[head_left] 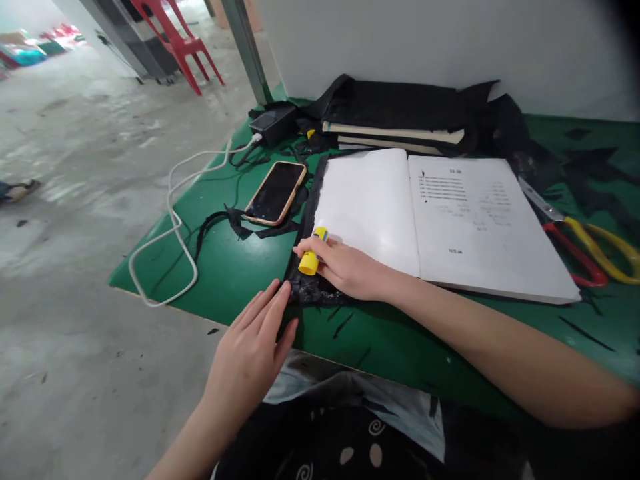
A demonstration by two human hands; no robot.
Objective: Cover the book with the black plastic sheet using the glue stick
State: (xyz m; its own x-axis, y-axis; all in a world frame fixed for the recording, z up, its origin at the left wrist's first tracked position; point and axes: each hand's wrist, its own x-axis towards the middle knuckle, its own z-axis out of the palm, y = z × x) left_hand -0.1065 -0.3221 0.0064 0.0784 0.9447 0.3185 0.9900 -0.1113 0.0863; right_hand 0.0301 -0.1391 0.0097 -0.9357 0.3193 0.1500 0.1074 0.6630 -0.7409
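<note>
My right hand point(345, 267) grips a yellow glue stick point(313, 252) and holds it against the black cover flap point(306, 200) along the left edge of an open book point(440, 220). The book lies flat on the green table point(225, 267), with a blank left page and a printed right page. My left hand point(255, 333) rests flat, fingers together, pressing on the near corner of the black cover by the table's front edge.
A phone point(276, 192) lies left of the book among black scraps. A white cable point(173, 227) loops to a charger point(273, 123). Red and yellow scissors point(580, 240) lie to the right. Black fabric and boards point(400, 120) are stacked behind. A red chair point(175, 40) stands on the floor.
</note>
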